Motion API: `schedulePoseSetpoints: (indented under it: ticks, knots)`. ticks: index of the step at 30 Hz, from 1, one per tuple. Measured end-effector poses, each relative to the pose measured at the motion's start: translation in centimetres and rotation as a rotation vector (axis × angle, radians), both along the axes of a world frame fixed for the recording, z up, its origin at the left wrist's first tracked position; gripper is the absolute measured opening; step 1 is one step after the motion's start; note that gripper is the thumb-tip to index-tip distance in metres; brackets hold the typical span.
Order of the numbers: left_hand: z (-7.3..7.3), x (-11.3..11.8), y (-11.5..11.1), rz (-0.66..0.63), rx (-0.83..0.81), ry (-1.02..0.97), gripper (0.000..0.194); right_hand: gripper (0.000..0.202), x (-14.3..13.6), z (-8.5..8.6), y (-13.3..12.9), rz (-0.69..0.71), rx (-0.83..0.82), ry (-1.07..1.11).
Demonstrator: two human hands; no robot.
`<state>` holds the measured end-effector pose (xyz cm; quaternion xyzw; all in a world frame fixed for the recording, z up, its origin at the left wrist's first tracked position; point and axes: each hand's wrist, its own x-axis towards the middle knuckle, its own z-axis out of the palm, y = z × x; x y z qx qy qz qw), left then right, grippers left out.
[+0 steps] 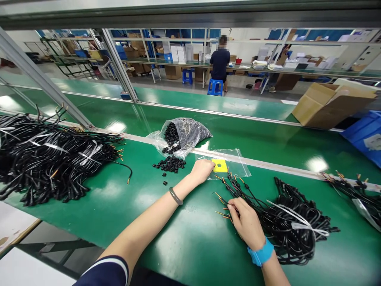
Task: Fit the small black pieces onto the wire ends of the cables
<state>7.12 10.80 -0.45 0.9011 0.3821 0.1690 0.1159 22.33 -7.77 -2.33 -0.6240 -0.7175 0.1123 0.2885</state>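
Note:
My left hand (203,171) is closed beside a yellow piece (219,165) with a dark hole, which lies on a clear zip bag (238,163); whatever its fingertips hold is hidden. My right hand (242,218) pinches a black cable near its orange and yellow wire ends. These cables run to a black bundle (291,226) tied with white ties on the right. Small black parts (171,163) lie loose left of my left hand, in front of an open plastic bag (190,133) full of them.
A large heap of black cables (44,159) covers the left end of the green table (119,214). More cables (354,190), a cardboard box (330,105) and a blue bin (364,137) are at the right. Metal posts rise behind. A person sits far back.

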Motion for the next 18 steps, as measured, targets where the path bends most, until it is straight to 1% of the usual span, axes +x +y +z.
schedulePoseSetpoints:
  ticks: [6,11,13,14,15,16,17,18]
  knots:
    - [-1.0,0.1,0.1,-0.105,0.019,0.035,0.021,0.021,-0.3,0.1,0.0,-0.006,-0.006,-0.011]
    - [-0.6,-0.2,0.3,-0.129,-0.011,-0.013,0.019,0.020,-0.3,0.2,-0.1,-0.020,-0.023,-0.002]
    - [-0.3,-0.4,0.0,-0.107,-0.012,-0.051,0.018,0.020,-0.3,0.3,-0.1,-0.024,-0.012,0.024]
    - [-0.2,-0.5,-0.4,-0.076,-0.017,-0.088,0.019,0.019,-0.3,0.3,-0.1,-0.030,0.001,0.047]
    - [-0.1,-0.6,-0.9,-0.026,-0.051,-0.161,0.019,0.019,-0.3,0.4,-0.1,-0.037,0.021,0.075]
    - [-0.1,-0.8,-1.6,0.031,-0.131,-0.270,0.021,0.019,-0.3,0.4,-0.1,-0.045,0.043,0.105]
    - [-0.1,-1.0,-2.4,0.087,-0.259,-0.410,0.023,0.019,-0.4,0.5,-0.1,-0.054,0.066,0.133]
    - [-0.1,-1.2,-3.3,0.131,-0.429,-0.565,0.025,0.019,-0.4,0.6,-0.1,-0.063,0.085,0.158]
